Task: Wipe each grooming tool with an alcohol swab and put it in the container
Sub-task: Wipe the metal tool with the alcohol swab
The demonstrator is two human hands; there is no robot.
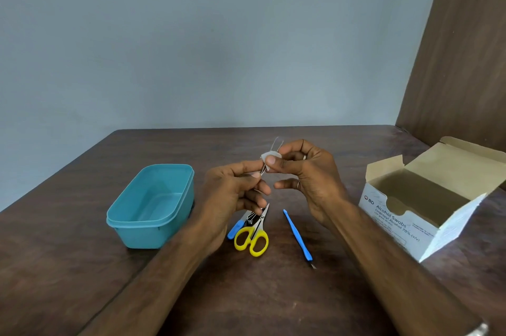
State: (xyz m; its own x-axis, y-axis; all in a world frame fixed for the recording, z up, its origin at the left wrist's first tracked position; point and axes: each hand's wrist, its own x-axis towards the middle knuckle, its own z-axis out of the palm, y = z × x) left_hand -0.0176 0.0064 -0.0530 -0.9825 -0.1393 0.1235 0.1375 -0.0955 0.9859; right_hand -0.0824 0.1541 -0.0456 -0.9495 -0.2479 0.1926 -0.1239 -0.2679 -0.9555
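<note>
Above the table's middle, my left hand (pixel 235 187) pinches the lower end of thin metal tweezers (pixel 274 144), whose two prongs point up and away. My right hand (pixel 304 171) pinches a white alcohol swab (pixel 267 156) around the tweezers' middle. The teal container (pixel 128 219) stands to the left with nothing inside. Below my hands lie yellow-handled scissors (pixel 253 237), a blue-handled tool (pixel 235 229) partly under them, and a slim blue cuticle tool (pixel 298 238).
An open white box of alcohol swabs (pixel 405 222) stands at the right, flaps up. A brown wooden panel (pixel 460 48) rises behind it. The dark wooden table (pixel 68 267) runs back to a grey wall.
</note>
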